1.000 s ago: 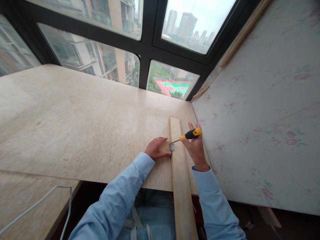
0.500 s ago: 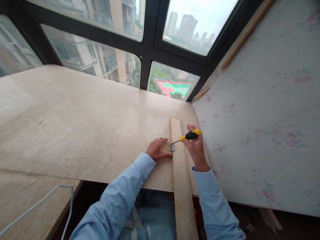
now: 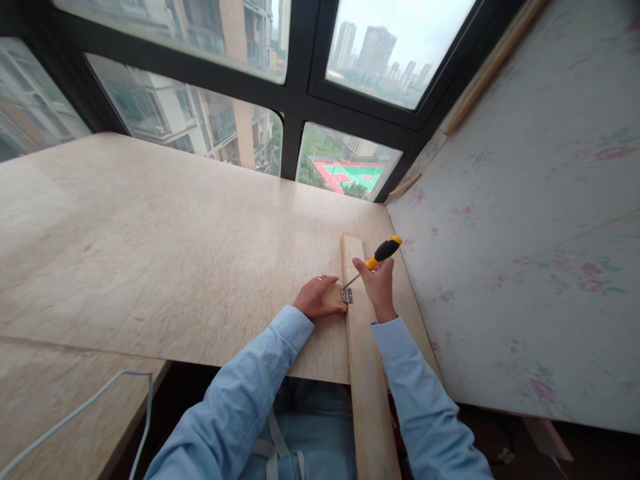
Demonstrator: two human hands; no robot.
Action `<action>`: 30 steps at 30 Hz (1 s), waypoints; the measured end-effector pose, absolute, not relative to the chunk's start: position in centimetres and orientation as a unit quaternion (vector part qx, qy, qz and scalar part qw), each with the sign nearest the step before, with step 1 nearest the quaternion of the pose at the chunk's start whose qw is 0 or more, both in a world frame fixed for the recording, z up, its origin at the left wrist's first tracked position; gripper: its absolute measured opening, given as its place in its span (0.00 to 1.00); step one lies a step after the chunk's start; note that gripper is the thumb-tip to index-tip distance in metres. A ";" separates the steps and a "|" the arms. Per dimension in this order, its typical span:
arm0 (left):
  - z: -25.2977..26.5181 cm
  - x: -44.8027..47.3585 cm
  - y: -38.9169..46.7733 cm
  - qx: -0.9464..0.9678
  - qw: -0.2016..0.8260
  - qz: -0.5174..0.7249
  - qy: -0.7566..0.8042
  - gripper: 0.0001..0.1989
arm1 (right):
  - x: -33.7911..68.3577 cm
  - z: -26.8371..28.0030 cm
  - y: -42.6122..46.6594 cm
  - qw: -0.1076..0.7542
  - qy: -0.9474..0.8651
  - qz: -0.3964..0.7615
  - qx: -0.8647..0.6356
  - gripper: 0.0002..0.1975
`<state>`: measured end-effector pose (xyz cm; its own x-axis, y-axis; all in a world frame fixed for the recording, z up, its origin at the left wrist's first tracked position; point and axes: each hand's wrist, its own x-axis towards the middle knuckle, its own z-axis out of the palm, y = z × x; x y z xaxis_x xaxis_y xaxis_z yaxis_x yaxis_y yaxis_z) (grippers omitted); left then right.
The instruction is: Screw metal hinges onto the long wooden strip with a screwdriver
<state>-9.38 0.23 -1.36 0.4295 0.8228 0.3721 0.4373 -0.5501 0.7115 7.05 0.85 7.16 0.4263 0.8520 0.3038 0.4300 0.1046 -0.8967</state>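
My right hand point(image 3: 379, 287) is closed around the lower part of a yellow and black screwdriver point(image 3: 386, 251). The screwdriver tilts up to the right, and its tip meets a small metal hinge point(image 3: 347, 295). That hinge spans the joint between a long wooden board point(image 3: 367, 373) and a small wooden block point(image 3: 333, 294) on the board's left side. Thumb and fingers of my left hand point(image 3: 314, 297) grip the block from both sides, close beside the hinge. The board lies lengthwise, its near end reaching past the counter edge toward me.
A beige marble-look counter point(image 3: 175, 247) extends left to dark-framed windows point(image 3: 296, 100). On the right rises a floral-papered wall point(image 3: 520, 253), close to my right arm. A white cable point(image 3: 70, 417) crosses the lower surface at the near left.
My right hand has shifted left and closed around the lower handle, from an open-fingered pose beside it. The screwdriver now stands steeper, its tip still at the hinge. My left hand stays on the block.
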 end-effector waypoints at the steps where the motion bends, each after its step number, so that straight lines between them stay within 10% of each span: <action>1: -1.4 -9.4 0.2 0.803 0.265 0.362 0.392 0.40 | 7.0 6.8 1.2 0.548 -0.499 0.198 -0.641 0.28; 30: -0.9 -9.4 0.0 0.772 0.322 0.369 0.406 0.41 | 7.7 9.4 -0.6 0.576 -0.517 0.198 -0.601 0.18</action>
